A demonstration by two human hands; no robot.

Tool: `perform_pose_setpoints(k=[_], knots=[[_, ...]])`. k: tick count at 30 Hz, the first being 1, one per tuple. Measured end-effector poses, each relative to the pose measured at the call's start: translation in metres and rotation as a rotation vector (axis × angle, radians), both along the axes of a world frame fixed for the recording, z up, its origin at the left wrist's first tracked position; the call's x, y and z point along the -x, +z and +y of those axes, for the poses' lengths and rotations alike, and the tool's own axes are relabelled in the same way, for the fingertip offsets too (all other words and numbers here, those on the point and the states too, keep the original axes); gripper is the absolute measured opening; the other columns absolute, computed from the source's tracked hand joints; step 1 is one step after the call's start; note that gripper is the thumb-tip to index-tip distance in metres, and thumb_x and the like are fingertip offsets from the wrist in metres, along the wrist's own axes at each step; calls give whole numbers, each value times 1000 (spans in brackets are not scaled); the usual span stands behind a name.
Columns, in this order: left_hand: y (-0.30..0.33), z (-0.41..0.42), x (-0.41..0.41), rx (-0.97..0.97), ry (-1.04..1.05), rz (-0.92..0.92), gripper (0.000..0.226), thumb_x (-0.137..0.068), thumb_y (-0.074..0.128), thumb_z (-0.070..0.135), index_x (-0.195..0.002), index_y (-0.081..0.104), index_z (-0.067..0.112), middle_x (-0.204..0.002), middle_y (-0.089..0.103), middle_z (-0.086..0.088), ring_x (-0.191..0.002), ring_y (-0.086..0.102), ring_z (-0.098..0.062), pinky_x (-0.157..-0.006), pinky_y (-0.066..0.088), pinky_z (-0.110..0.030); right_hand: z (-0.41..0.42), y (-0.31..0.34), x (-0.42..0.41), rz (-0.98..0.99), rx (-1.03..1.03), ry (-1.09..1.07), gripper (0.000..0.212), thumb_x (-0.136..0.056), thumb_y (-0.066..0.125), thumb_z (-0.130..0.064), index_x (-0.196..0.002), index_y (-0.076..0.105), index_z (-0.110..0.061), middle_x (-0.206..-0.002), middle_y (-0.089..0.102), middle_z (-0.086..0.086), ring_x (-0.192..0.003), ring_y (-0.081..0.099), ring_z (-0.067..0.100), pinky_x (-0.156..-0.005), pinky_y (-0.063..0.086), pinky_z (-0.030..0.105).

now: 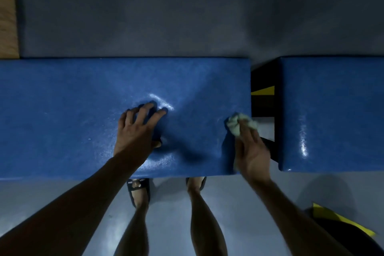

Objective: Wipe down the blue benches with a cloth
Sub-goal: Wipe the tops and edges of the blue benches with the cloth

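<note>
1. Two blue padded counters fill the single head view, seen from straight above. The main counter (72, 114) runs across the middle. A second counter (332, 114) sits to its right, across a dark gap where a black frame with a yellow strip (262, 90) shows.

2. Right hand (252, 149) pinches a small, crumpled pale cloth (234, 123) between thumb and fingers. The cloth touches the main counter right at its right-hand end, near the front half of the top.

3. Left hand (138, 129) lies spread, fingertips and thumb pressing down into the padding near the middle of the same counter. It holds nothing. The cushion dimples under the fingers and shines where it is pressed.

4. Below the counter, the person's bare legs and black sandals (138, 188) stand on a pale grey floor (41, 193). A dark object with a yellow patch (340, 220) sits at the lower right.

5. Judged from this, the step in hand is wiping the right end of the main counter. To do it well, keep the cloth flat against the surface, carry each stroke fully over the edge and corner, overlap passes, and keep the left hand braced for steady pressure. The second counter appears still to be done.
</note>
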State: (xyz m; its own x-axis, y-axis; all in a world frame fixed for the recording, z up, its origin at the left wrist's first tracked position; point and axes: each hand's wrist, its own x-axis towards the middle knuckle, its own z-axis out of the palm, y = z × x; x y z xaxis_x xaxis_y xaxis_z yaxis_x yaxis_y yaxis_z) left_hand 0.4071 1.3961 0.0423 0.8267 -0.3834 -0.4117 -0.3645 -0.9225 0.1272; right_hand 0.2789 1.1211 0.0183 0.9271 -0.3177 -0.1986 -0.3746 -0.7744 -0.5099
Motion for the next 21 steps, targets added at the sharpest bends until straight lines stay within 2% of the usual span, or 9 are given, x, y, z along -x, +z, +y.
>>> perform_pose_setpoints(k=[3, 5, 7, 10, 12, 14, 16, 19, 21], knots=[[-3, 6, 2, 11, -9, -10, 99, -55, 89, 43, -142, 42, 39, -151, 37, 2, -129, 40, -34, -110, 30, -53, -11, -11, -63, -67, 53, -67, 47, -96, 53, -18, -142, 47, -16, -138, 53, 15, -114, 59, 36, -85, 52, 41], [-4, 10, 3, 21, -32, -17, 97, -58, 87, 45, -143, 40, 39, -153, 35, 1, -130, 39, -33, -110, 29, -53, -13, -16, -93, -28, 82, -207, 49, -94, 53, -21, -143, 46, -20, -137, 53, 14, -114, 56, 36, -86, 49, 40], [-4, 15, 4, 52, -52, -32, 96, -60, 86, 45, -144, 41, 37, -153, 36, 0, -130, 39, -34, -111, 29, -53, -5, -17, -96, 13, 129, -256, 51, -94, 50, -23, -145, 43, -21, -138, 52, 12, -113, 56, 37, -85, 48, 41], [-6, 27, 9, 124, -82, -32, 91, -67, 81, 45, -147, 40, 31, -155, 34, -1, -132, 38, -34, -112, 26, -54, 17, -10, -59, -10, 149, -94, 51, -97, 49, -19, -147, 40, -16, -141, 50, 16, -111, 58, 42, -87, 52, 48], [-5, 39, 17, 172, -120, -45, 83, -75, 75, 45, -148, 38, 28, -155, 33, -1, -134, 38, -33, -112, 26, -53, 33, -3, -15, 37, 204, 55, 48, -100, 42, -26, -147, 39, -18, -140, 51, 16, -107, 61, 40, -84, 55, 49], [-5, 57, 24, 220, -139, -75, 74, -81, 69, 43, -147, 40, 26, -153, 36, -2, -132, 40, -34, -111, 27, -51, 38, 2, 24, 99, 248, 145, 49, -101, 30, -36, -146, 38, -21, -138, 52, 11, -107, 60, 34, -85, 54, 45], [-2, 80, 31, 225, -148, -89, 69, -84, 66, 40, -146, 41, 25, -151, 38, -2, -130, 41, -33, -109, 29, -50, 35, 5, 48, 120, 261, 57, 50, -100, 26, -38, -148, 35, -25, -129, 54, 11, -98, 56, 32, -78, 48, 38], [-1, 109, 36, 192, -162, -93, 65, -87, 65, 38, -146, 41, 25, -151, 39, -2, -130, 42, -33, -108, 31, -49, 40, 0, 60, 111, 262, -204, 53, -97, 30, -35, -149, 32, -28, -109, 55, 14, -86, 51, 31, -72, 41, 34], [-1, 123, 36, 195, -156, -104, 64, -86, 67, 34, -145, 44, 24, -149, 41, -2, -127, 44, -33, -106, 33, -48, 68, -4, 59, 102, 239, -355, 54, -95, 32, -34, -149, 32, -31, -123, 56, 14, -99, 54, 35, -80, 48, 41]])
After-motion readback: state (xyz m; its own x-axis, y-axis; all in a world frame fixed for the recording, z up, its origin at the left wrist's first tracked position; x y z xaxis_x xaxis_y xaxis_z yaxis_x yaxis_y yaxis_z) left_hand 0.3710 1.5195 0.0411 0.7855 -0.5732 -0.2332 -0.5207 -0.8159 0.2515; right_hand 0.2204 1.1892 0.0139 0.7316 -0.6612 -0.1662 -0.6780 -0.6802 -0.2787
